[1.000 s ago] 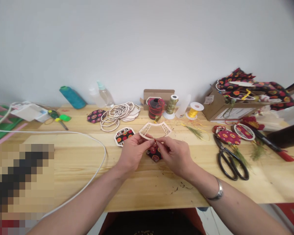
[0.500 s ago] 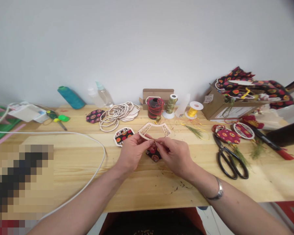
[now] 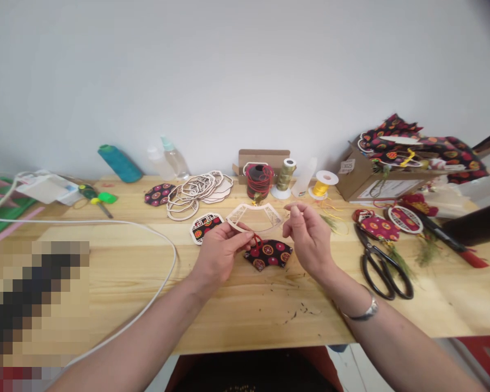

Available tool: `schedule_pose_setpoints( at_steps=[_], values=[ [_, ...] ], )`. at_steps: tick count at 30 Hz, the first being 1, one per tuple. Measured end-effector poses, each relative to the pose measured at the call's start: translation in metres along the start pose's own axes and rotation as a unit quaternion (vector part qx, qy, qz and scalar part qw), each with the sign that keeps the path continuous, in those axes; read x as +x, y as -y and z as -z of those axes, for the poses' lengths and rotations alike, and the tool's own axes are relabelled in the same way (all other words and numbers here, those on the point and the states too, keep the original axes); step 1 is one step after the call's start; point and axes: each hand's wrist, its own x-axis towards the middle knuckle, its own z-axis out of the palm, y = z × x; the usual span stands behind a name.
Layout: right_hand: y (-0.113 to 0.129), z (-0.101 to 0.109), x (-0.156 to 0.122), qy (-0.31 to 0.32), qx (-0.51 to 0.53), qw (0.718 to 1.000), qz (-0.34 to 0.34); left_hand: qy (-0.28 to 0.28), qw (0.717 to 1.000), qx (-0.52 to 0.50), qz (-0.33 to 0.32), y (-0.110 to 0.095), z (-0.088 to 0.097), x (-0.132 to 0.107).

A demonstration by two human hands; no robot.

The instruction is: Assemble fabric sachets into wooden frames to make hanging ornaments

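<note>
My left hand (image 3: 222, 247) is closed on the left end of a pale fan-shaped wooden frame (image 3: 255, 218) with cut-out lattice ends. Red cord (image 3: 258, 239) loops beside its thumb, running down to a dark fan-shaped fabric piece (image 3: 268, 254) with red and orange round motifs. My right hand (image 3: 309, 234) is raised just right of the frame, fingers curled and thumb against the index finger. Whatever it pinches, if anything, is too fine to make out. A fabric-filled lattice frame (image 3: 206, 227) lies left of my left hand.
Behind my hands stand a red cord spool (image 3: 259, 179), an olive thread cone (image 3: 286, 177) and a yellow spool (image 3: 322, 185). Black scissors (image 3: 386, 269) lie to the right, below a filled cardboard box (image 3: 375, 179). Stacked wooden frames (image 3: 200, 190) and a white cable (image 3: 163, 234) are leftward.
My right hand has moved right and up, away from my left hand. The fabric piece and red cord now show more fully. My left hand still grips the frame.
</note>
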Motion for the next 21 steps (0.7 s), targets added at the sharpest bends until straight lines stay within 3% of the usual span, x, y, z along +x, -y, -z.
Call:
schedule_pose_setpoints(
  at_steps=[6,10,21],
  values=[
    [-0.0019,-0.0041,0.0029,0.105,0.086,0.984,-0.118,0.012,1.0,-0.009,0.011,0.0005,0.0018,0.0016],
    [0.0013,-0.0055,0.0027,0.127,0.131,0.965,-0.187,0.027,1.0,0.0,0.011,0.0023,0.003,0.0026],
    [0.0015,-0.0055,0.0024,0.126,0.117,0.967,-0.186,0.029,1.0,-0.001,0.012,0.0024,0.003,0.002]
  ],
)
